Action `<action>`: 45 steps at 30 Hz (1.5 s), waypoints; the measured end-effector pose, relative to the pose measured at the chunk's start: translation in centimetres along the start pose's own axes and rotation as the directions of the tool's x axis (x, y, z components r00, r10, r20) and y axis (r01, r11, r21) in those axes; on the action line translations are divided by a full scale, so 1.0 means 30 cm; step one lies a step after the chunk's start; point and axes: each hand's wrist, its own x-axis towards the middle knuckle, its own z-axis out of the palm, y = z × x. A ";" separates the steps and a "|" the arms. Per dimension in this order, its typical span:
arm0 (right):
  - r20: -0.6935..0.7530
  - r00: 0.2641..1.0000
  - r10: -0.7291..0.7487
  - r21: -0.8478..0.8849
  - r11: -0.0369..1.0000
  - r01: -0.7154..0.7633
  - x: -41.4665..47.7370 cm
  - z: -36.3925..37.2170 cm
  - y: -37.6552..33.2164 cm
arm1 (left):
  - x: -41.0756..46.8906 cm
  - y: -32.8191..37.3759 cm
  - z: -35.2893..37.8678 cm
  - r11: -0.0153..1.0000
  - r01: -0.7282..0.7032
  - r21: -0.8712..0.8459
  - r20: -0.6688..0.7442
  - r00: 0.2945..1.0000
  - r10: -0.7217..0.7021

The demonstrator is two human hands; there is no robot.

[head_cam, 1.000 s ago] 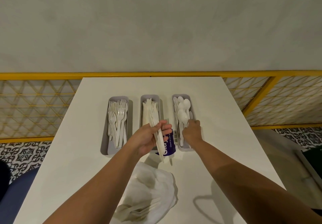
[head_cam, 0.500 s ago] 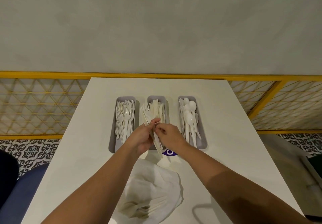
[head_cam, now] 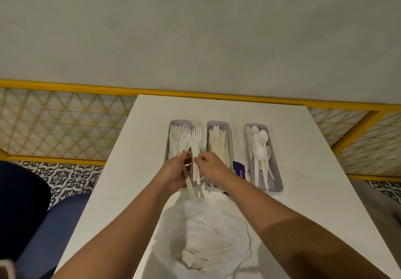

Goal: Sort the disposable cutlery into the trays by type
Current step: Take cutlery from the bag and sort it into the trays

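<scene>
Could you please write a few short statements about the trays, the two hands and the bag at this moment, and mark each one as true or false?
1. The left tray holds forks. True.
2. The middle tray holds spoons. False: it holds knives; the spoons lie in the right tray.
3. The left hand grips a bundle of pieces. True.
4. The right hand lies flat on the table. False: it pinches a fork by its handle, beside the left hand.
5. The bag is empty. False: cutlery shows inside it.
</scene>
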 end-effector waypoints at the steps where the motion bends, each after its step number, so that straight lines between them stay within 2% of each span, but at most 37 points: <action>1: -0.028 1.000 0.008 -0.006 1.000 -0.008 0.016 0.011 -0.003 | 0.004 0.007 -0.022 1.000 -0.010 0.002 -0.027 1.000 0.010; 5: -0.040 0.997 0.062 -0.018 0.998 -0.063 0.078 0.053 -0.010 | 0.022 0.034 -0.117 0.996 -0.013 -0.084 -0.087 0.996 0.006; 9: -0.024 0.996 0.090 -0.058 0.994 -0.091 0.137 0.106 -0.008 | 0.035 0.048 -0.182 1.000 -0.013 -0.018 -0.129 0.992 0.011; 13: -0.035 0.997 0.073 -0.121 0.990 -0.077 0.184 0.155 -0.014 | 0.032 0.067 -0.209 1.000 -0.008 0.003 -0.088 0.996 0.009; 17: -0.043 0.997 0.070 -0.221 0.972 -0.078 0.221 0.191 -0.013 | 0.037 0.079 -0.231 0.999 0.023 -0.049 -0.009 1.000 -0.024; 21: -0.045 0.995 0.090 -0.275 0.956 -0.099 0.240 0.201 -0.003 | 0.050 0.080 -0.242 0.996 0.050 -0.074 0.013 0.999 -0.049; 24: -0.030 0.996 0.084 -0.189 0.978 -0.088 0.235 0.191 0.004 | 0.059 0.076 -0.239 0.996 0.023 -0.082 0.021 1.000 -0.021; 29: -0.017 0.993 0.119 0.063 0.991 -0.118 0.174 0.161 -0.008 | 0.078 0.062 -0.198 0.992 -0.009 -0.122 0.011 1.000 0.011; 33: 0.089 0.992 0.085 0.103 0.990 -0.094 0.105 0.113 -0.034 | 0.089 0.066 -0.140 0.988 -0.041 -0.146 -0.023 0.999 0.038; 36: 0.205 0.972 0.113 0.186 0.971 -0.152 0.065 0.084 -0.027 | 0.095 0.076 -0.089 0.981 -0.069 -0.180 -0.068 0.996 0.057; 39: 0.293 0.951 0.095 0.103 0.986 -0.130 0.024 0.043 -0.012 | 0.101 0.086 -0.038 0.974 -0.080 -0.212 -0.089 0.994 0.063; 42: 0.296 0.951 0.088 0.037 0.994 -0.104 -0.001 -0.003 -0.007 | 0.098 0.084 0.008 0.979 -0.086 -0.184 -0.065 0.995 0.075; 45: 0.172 0.980 0.096 0.069 0.992 -0.109 0.017 -0.048 0.009 | 0.103 0.058 0.045 0.994 -0.097 0.045 -0.062 0.993 0.100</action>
